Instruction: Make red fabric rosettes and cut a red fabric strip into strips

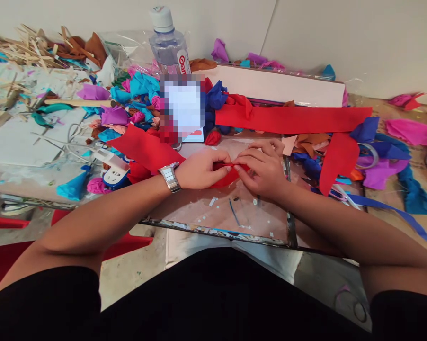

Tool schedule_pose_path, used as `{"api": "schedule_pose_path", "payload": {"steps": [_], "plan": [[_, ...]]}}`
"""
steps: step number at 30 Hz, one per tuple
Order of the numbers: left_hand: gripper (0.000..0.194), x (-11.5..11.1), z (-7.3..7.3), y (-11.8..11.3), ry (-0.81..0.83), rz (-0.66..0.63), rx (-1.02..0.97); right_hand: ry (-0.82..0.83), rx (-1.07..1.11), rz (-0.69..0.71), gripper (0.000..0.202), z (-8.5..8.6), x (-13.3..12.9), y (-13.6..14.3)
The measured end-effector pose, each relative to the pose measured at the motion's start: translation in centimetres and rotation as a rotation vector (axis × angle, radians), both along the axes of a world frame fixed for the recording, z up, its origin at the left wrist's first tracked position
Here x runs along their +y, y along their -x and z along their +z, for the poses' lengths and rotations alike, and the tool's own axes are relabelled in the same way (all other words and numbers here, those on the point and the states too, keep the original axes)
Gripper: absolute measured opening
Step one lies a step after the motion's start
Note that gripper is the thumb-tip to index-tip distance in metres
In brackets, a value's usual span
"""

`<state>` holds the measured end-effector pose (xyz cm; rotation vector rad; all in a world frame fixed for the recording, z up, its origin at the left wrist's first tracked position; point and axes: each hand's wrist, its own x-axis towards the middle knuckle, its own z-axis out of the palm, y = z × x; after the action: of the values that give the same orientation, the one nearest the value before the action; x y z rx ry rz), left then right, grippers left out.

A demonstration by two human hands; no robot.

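Between both hands is a piece of red crepe paper (231, 179), held over the near part of the table (206, 208). My left hand (204, 170), with a metal watch at the wrist, pinches its left side between thumb and fingers. The fingertips of my right hand (261, 168) grip the right side, almost touching the left fingertips. Fingers cover much of the piece. A red paper strip (153, 150) lies beside my left hand, and a long red strip (295, 119) stretches across beyond my right hand.
A water bottle (169, 47) and a propped phone (185, 106) stand behind the hands. Crumpled coloured paper surrounds them. At left are a power strip (114, 173), green-handled pliers (45, 116) and wooden sticks (32, 49). White-handled scissors (344, 196) and a tape roll (369, 156) lie right.
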<state>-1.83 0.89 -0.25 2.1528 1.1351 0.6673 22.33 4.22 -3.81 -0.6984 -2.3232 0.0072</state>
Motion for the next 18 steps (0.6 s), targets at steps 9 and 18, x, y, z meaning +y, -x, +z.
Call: {"api": "schedule_pose_path", "payload": {"steps": [9,18], "plan": [[0.023,0.05,-0.11,0.11,-0.050,0.033,0.050,0.007,0.004,0.006,0.013,0.20,-0.09,0.16],[0.033,-0.21,0.10,-0.02,-0.046,0.033,0.085,0.051,-0.011,0.001,0.012,0.13,-0.19,0.22]]}}
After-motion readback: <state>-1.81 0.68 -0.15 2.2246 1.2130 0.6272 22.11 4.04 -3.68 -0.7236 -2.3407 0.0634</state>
